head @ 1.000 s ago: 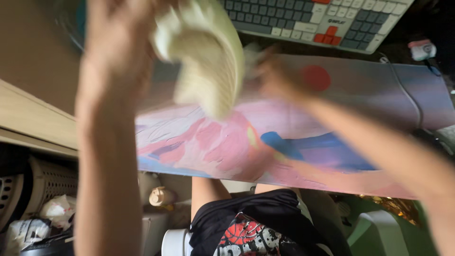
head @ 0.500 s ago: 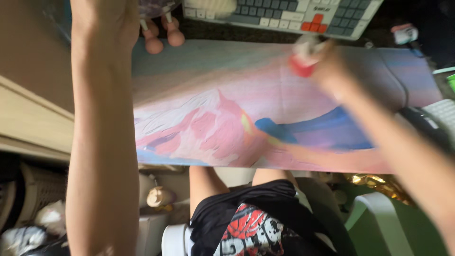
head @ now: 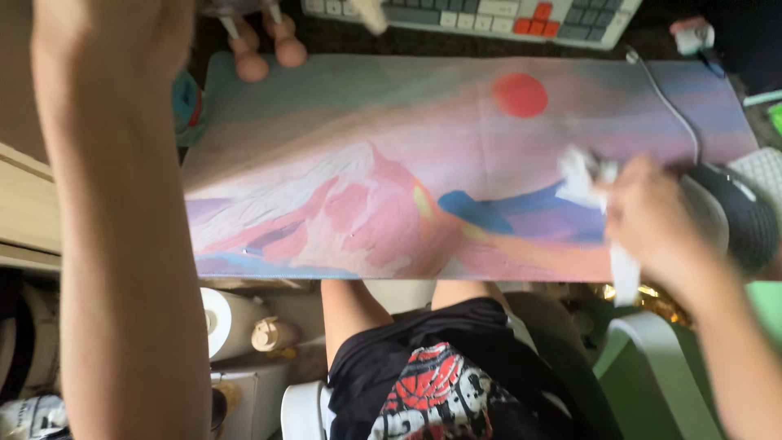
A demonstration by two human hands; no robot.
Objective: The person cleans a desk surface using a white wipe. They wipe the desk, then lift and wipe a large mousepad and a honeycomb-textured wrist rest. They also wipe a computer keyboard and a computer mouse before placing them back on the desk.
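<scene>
The right hand had come down to the near right part of the mat, its fingers pinched round a crumpled white wipe pressed against the mat's surface. Half a second before, that hand was blurred up near the red sun at the mat's far edge; a second before, it was further left, close to a pale shoe held aloft. The wipe had thus swept from the far side of the mat toward its near right edge, which reads as a cleaning stroke across the printed landscape, with the left part apparently not covered in these views.

The shoe was out of view. The left arm rose up the left of the frame, its hand at the top edge and largely cut off; whether it gripped anything could not be told. It was lifted above the desk's far left corner, beside two pink knobs just past the mat's far edge.

A keyboard lay along the desk's far edge, and a dark mouse sat at the mat's right end, just beside the wiping hand. Below the desk's near edge were the person's black shorts.
</scene>
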